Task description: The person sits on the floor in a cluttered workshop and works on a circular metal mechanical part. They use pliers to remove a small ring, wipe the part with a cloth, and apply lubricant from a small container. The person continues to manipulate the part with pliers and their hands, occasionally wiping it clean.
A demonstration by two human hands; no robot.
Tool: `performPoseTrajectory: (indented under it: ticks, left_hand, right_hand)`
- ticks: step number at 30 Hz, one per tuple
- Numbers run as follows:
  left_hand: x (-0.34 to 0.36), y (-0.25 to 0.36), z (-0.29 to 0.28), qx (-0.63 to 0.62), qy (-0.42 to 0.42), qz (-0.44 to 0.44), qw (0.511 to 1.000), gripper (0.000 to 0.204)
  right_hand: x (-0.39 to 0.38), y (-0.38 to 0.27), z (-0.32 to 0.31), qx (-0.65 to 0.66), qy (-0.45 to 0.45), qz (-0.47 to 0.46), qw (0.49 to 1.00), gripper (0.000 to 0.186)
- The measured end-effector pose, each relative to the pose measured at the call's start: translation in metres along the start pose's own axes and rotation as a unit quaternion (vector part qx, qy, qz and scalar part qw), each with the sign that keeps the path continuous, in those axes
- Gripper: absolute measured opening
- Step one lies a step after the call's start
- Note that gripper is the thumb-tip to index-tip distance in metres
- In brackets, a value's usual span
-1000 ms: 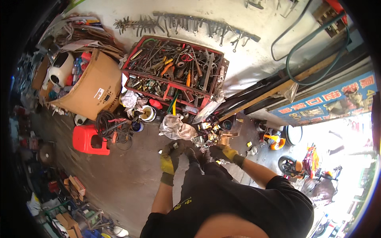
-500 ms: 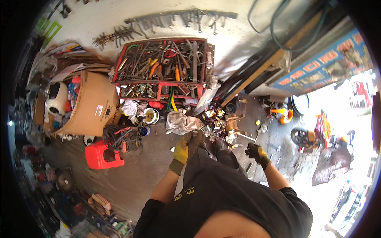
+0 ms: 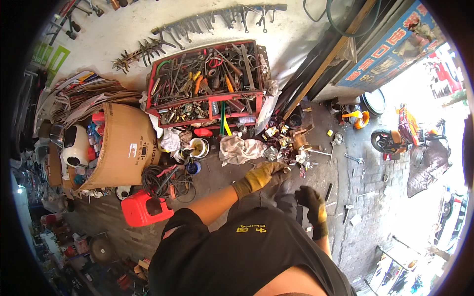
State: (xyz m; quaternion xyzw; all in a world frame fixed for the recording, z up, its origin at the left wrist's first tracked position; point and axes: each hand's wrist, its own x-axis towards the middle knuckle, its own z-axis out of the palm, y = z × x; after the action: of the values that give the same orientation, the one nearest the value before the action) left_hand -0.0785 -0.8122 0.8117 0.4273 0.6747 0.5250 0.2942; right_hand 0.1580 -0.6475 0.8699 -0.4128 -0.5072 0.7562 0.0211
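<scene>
My left hand, in a yellow and dark work glove, reaches across in front of my body above my legs. Its fingers are closed, with a small pale thing at the tips that I cannot make out. To its right, my right hand wears a matching glove, mostly dark from this side. Its fingers are loosely bent, and nothing shows in them. Beyond both hands lies a heap of scraps and small metal parts on the floor. A crumpled grey cloth is left of that heap.
A red tool rack full of hand tools stands against the wall below hanging wrenches. At left are a large cardboard box, a red plastic stool and coiled cable. Rightward lie a wrench, a hammer and a motorbike.
My left hand has moved right and forward across my body. My right hand has come inward and slightly nearer, its fingers less spread. The view has turned, shifting the surroundings.
</scene>
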Motion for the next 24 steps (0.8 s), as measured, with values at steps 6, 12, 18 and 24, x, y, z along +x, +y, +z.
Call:
performPoseTrajectory:
  ticks: [6, 12, 18, 24]
  left_hand:
    - [-0.019, -0.019, -0.089, -0.139, 0.100, -0.057, 0.984, 0.030]
    - [0.001, -0.045, -0.273, -0.063, 0.322, -0.159, 0.931, 0.030]
    - [0.075, -0.158, -0.424, 0.230, 0.273, -0.275, 0.893, 0.042]
    - [0.140, -0.237, -0.494, 0.277, 0.099, -0.476, 0.828, 0.050]
  right_hand:
    - [-0.055, 0.066, -0.025, -0.049, 0.074, 0.069, 0.994, 0.045]
    - [-0.092, 0.125, -0.070, -0.074, 0.157, 0.076, 0.982, 0.048]
    - [-0.092, 0.139, -0.030, 0.055, 0.180, 0.148, 0.971, 0.049]
    - [-0.051, 0.119, 0.042, 0.032, 0.228, 0.194, 0.954, 0.044]
